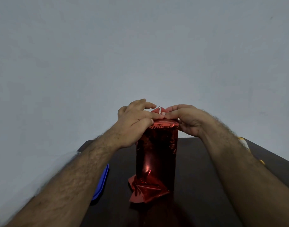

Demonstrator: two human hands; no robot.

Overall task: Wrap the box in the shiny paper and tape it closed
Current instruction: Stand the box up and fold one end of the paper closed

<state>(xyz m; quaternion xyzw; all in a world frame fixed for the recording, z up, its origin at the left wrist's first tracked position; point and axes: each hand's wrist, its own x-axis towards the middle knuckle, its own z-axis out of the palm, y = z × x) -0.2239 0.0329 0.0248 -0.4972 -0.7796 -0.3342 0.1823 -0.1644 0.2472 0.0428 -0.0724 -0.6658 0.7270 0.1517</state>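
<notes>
A tall box wrapped in shiny red paper (pixel 156 151) stands upright on the dark table (pixel 197 185). Loose crumpled paper spreads out at its bottom end (pixel 145 189). My left hand (pixel 135 118) and my right hand (pixel 186 118) meet on the box's top end. Their fingertips press the folded red paper down onto the top, and a small pointed flap (pixel 159 110) sticks up between them. The box itself is hidden under the paper.
A blue flat object (pixel 101 182) lies at the table's left edge, partly behind my left forearm. Something yellow and white (pixel 243 141) shows at the right edge behind my right forearm. A plain grey wall fills the background.
</notes>
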